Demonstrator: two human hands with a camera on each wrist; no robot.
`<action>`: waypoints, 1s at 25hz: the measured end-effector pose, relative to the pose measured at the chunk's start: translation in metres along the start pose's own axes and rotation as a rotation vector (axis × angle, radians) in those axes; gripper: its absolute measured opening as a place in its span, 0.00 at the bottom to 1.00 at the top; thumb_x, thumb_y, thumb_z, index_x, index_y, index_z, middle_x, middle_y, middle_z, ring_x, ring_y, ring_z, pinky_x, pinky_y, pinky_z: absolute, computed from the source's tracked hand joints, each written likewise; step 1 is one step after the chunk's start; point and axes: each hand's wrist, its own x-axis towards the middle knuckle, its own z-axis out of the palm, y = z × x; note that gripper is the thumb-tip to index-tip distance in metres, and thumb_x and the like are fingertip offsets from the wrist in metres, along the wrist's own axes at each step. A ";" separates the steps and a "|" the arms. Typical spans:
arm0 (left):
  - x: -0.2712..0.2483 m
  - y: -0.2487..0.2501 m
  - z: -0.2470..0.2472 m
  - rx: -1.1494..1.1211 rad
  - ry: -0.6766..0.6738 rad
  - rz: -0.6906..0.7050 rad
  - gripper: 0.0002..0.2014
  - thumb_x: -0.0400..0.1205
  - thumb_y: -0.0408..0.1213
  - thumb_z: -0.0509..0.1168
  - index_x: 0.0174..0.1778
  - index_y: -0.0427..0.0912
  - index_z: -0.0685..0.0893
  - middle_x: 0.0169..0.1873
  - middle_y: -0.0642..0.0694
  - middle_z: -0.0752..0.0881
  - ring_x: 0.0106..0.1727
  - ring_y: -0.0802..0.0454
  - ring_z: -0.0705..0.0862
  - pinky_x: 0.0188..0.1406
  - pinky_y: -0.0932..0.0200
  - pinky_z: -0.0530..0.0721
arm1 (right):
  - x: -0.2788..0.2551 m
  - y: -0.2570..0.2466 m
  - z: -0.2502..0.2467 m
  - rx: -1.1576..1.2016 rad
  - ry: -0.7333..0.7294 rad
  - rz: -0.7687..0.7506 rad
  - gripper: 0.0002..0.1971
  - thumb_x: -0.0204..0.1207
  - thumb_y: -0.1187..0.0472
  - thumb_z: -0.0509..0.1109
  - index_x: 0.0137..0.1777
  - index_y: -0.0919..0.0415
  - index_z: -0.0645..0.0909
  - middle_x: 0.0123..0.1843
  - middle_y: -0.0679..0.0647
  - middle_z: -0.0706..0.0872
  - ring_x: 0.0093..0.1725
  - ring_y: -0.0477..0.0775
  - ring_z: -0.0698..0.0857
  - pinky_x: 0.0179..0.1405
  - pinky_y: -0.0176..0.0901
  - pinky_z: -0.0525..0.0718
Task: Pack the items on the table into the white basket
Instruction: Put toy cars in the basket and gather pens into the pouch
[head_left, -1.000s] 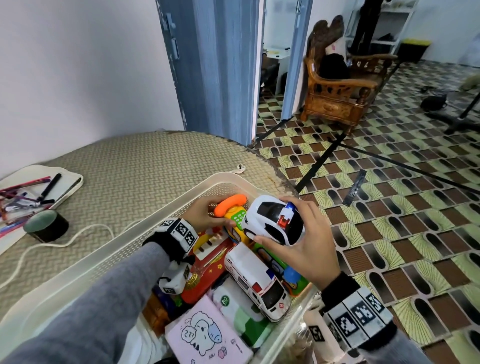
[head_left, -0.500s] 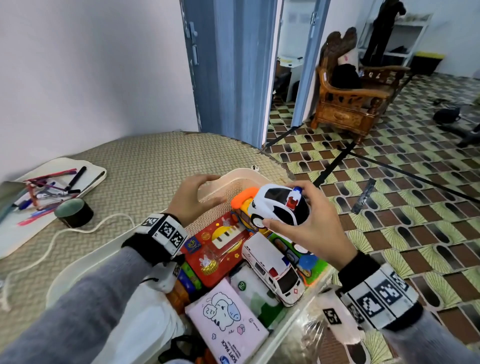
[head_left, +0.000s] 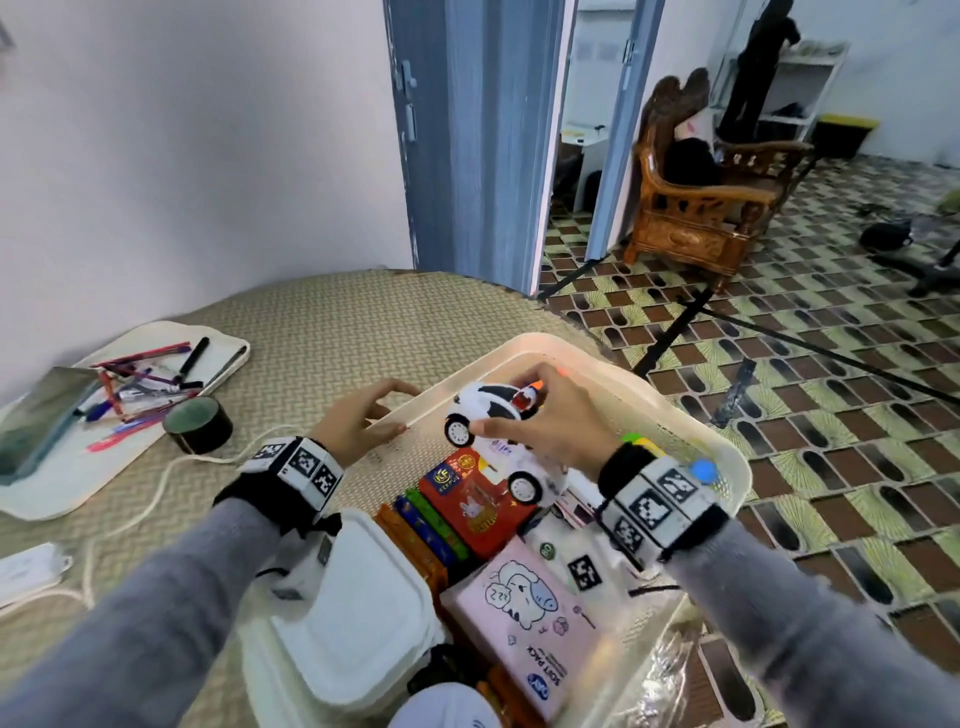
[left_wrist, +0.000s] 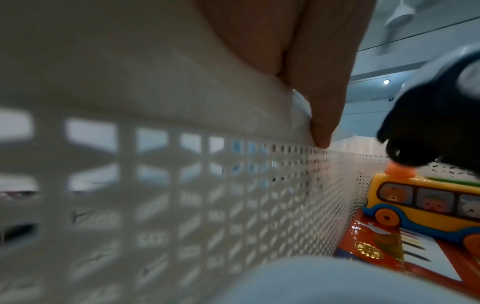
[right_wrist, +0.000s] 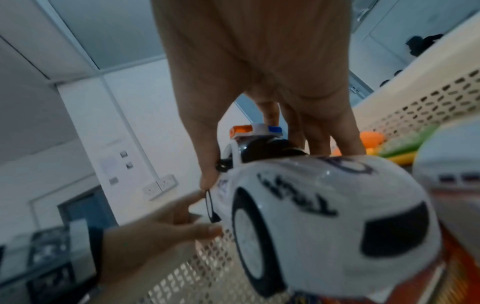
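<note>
right grip (head_left: 545, 421) clutches police car (right_wrist: 324, 205); left grip (head_left: 358, 421) pinches basket rim (left_wrist: 155, 98).

On the pink tissue pack (head_left: 524, 618), low in the head view, the words "SOFT PACK" stand upside down, and small "zzz" marks sit by its cartoon animal. The red box (head_left: 475, 501) above it carries a badge reading "KERFUS", somewhat blurred. The toy car's (right_wrist: 311, 216) bonnet lettering is unreadable.
</note>
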 end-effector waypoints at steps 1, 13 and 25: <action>0.000 0.000 -0.001 -0.018 0.010 0.012 0.20 0.80 0.28 0.68 0.57 0.61 0.77 0.41 0.48 0.90 0.36 0.66 0.85 0.35 0.71 0.78 | 0.005 0.004 0.016 -0.023 0.000 0.025 0.31 0.57 0.46 0.86 0.54 0.58 0.75 0.42 0.45 0.80 0.42 0.47 0.80 0.32 0.35 0.75; 0.004 -0.010 0.003 -0.158 0.036 0.093 0.21 0.77 0.23 0.67 0.59 0.52 0.79 0.39 0.49 0.89 0.40 0.53 0.88 0.36 0.64 0.81 | 0.031 0.055 0.087 -0.301 0.115 0.091 0.34 0.61 0.50 0.83 0.65 0.54 0.73 0.61 0.58 0.77 0.62 0.62 0.77 0.60 0.54 0.77; 0.001 -0.009 0.002 -0.179 0.006 0.043 0.22 0.79 0.26 0.66 0.59 0.59 0.79 0.40 0.39 0.90 0.42 0.44 0.89 0.44 0.48 0.85 | 0.032 0.063 0.073 -0.717 0.129 0.060 0.34 0.66 0.57 0.79 0.73 0.47 0.72 0.66 0.59 0.69 0.67 0.63 0.67 0.60 0.54 0.74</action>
